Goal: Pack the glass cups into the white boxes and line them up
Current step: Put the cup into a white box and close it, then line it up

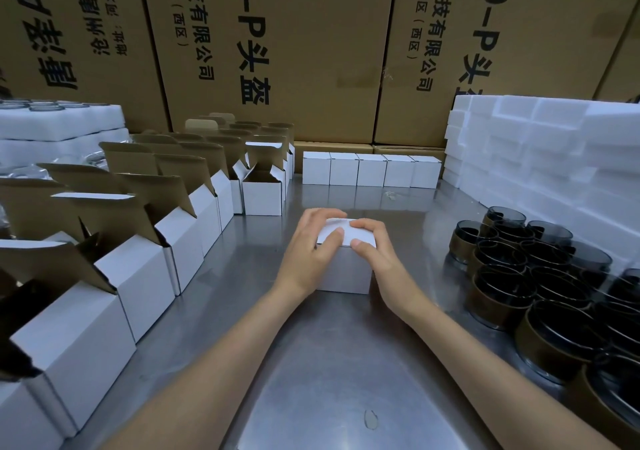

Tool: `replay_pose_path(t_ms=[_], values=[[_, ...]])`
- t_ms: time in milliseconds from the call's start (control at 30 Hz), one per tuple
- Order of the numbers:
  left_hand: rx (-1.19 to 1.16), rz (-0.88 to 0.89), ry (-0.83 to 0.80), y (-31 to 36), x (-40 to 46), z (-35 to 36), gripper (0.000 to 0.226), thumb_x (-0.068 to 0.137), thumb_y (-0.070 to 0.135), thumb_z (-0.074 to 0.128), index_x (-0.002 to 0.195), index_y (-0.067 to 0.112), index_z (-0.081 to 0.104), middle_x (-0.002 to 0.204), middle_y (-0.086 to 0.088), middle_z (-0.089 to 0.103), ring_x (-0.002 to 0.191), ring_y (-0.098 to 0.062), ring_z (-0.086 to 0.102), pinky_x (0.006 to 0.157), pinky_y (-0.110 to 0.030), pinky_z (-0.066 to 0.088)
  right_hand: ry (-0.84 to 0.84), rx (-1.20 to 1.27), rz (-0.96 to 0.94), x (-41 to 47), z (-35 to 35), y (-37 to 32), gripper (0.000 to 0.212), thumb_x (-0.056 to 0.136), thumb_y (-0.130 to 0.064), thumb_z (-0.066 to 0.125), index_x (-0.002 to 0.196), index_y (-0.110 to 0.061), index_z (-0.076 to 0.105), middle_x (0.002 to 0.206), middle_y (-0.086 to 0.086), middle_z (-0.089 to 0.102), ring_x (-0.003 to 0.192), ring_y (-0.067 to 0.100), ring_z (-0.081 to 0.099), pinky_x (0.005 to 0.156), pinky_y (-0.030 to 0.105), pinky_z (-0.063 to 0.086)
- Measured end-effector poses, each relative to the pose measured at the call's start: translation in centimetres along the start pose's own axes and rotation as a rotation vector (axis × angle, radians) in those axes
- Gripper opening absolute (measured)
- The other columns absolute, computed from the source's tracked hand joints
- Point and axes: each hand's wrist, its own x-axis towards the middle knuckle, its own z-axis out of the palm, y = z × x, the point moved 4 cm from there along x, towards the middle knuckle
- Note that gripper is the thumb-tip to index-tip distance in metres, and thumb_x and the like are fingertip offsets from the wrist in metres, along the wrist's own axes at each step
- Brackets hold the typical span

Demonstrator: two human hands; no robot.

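A small white box (pixel 346 271) stands in the middle of the steel table (pixel 332 363). My left hand (pixel 311 252) and my right hand (pixel 375 247) both press on its closed top flap, thumbs on the lid, fingers wrapped over the far edge. At the back, a row of several closed white boxes (pixel 371 170) stands side by side. Dark glass cups (pixel 540 283) with tan bands crowd the right side of the table. Open white boxes (pixel 145 242) with brown flaps raised stand in rows on the left.
White foam blocks (pixel 540 148) are stacked at the back right. Foam trays (pixel 59 127) holding clear glasses sit at the far left. Large brown cartons (pixel 294 51) wall off the back of the table.
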Motion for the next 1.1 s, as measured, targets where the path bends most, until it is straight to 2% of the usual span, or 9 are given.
replay_pose_path(t_ms=[100, 200, 367, 533, 700, 800, 933, 1033, 1100], values=[[-0.110, -0.175, -0.058, -0.7, 0.2, 0.2, 0.041, 0.098, 0.043, 0.042, 0.136, 0.027, 0.043, 0.136, 0.004, 0.034, 0.121, -0.003, 0.038, 0.096, -0.013, 0.027, 0.036, -0.176, -0.018, 0.0, -0.2, 0.3, 0.022, 0.097, -0.035, 0.048, 0.117, -0.044, 0.045, 0.137, -0.010, 0.036, 0.124, -0.011, 0.026, 0.096, 0.003, 0.025], [-0.164, -0.281, -0.144, -1.0, 0.1, 0.4, 0.053, 0.095, 0.047, 0.043, 0.145, 0.036, 0.031, 0.142, 0.009, 0.023, 0.124, 0.000, 0.029, 0.100, -0.020, 0.021, 0.144, -0.299, -0.016, -0.2, -1.0, 0.7, 0.032, 0.092, -0.040, 0.056, 0.124, -0.040, 0.050, 0.125, -0.008, 0.031, 0.118, 0.007, 0.039, 0.097, 0.018, 0.034], [-0.151, -0.199, -0.098, -1.1, 0.0, -0.3, 0.050, 0.091, 0.028, 0.061, 0.138, 0.032, 0.045, 0.140, 0.004, 0.034, 0.124, -0.012, 0.045, 0.103, -0.021, 0.038, 0.320, -0.515, -0.137, -0.4, -2.0, 0.2, 0.025, 0.089, -0.033, 0.065, 0.113, -0.033, 0.062, 0.115, -0.006, 0.039, 0.099, 0.016, 0.051, 0.082, 0.035, 0.050], [0.050, -0.124, 0.011, -1.3, 0.1, -0.3, 0.052, 0.089, 0.020, 0.066, 0.135, 0.035, 0.049, 0.122, 0.007, 0.051, 0.091, -0.006, 0.062, 0.077, -0.010, 0.047, 0.295, -0.612, -0.057, 0.9, -2.0, 1.1, 0.031, 0.093, -0.034, 0.056, 0.123, -0.040, 0.053, 0.118, -0.006, 0.045, 0.098, 0.019, 0.057, 0.081, 0.038, 0.048], [0.088, -0.283, 0.020, -3.0, 0.8, -0.4, 0.063, 0.087, 0.012, 0.067, 0.141, 0.033, 0.041, 0.110, 0.010, 0.062, 0.081, 0.002, 0.061, 0.068, -0.007, 0.046, 0.264, -0.618, 0.032, 2.4, -2.0, 2.0, 0.044, 0.091, -0.042, 0.056, 0.132, -0.043, 0.039, 0.116, -0.005, 0.054, 0.100, 0.020, 0.058, 0.085, 0.040, 0.047], [0.112, -0.305, 0.056, -3.6, 1.6, -0.5, 0.045, 0.084, 0.013, 0.070, 0.127, 0.023, 0.060, 0.105, 0.009, 0.068, 0.093, -0.007, 0.065, 0.083, -0.019, 0.048, 0.284, -0.595, 0.085, 3.2, -2.1, 2.3, 0.057, 0.084, -0.051, 0.061, 0.133, -0.043, 0.033, 0.121, -0.007, 0.056, 0.105, 0.021, 0.057, 0.087, 0.041, 0.047], [0.080, -0.369, 0.162, -4.5, 3.1, -0.6, 0.026, 0.084, 0.012, 0.070, 0.110, 0.014, 0.071, 0.089, 0.005, 0.071, 0.061, -0.012, 0.064, 0.079, -0.033, 0.057, 0.304, -0.571, 0.131, 5.1, -2.0, 3.1, 0.063, 0.087, -0.046, 0.061, 0.138, -0.032, 0.026, 0.131, -0.011, 0.056, 0.111, 0.022, 0.059, 0.088, 0.039, 0.045], [0.097, -0.381, 0.220, -5.5, 4.6, -0.5, 0.023, 0.084, 0.014, 0.070, 0.107, 0.014, 0.071, 0.083, 0.011, 0.068, 0.059, -0.010, 0.064, 0.078, -0.031, 0.057, 0.312, -0.583, 0.198, 7.4, -2.0, 4.3, 0.046, 0.091, -0.041, 0.058, 0.129, -0.023, 0.040, 0.126, -0.004, 0.061, 0.108, 0.025, 0.060, 0.083, 0.037, 0.043], [0.098, -0.394, 0.243, -6.4, 5.9, -0.5, 0.025, 0.086, 0.016, 0.069, 0.111, 0.013, 0.070, 0.092, 0.006, 0.070, 0.074, -0.014, 0.068, 0.085, -0.033, 0.055, 0.319, -0.566, 0.216, 9.1, -1.9, 5.1, 0.035, 0.092, -0.041, 0.056, 0.121, -0.023, 0.049, 0.121, -0.004, 0.063, 0.108, 0.023, 0.059, 0.078, 0.033, 0.040]])
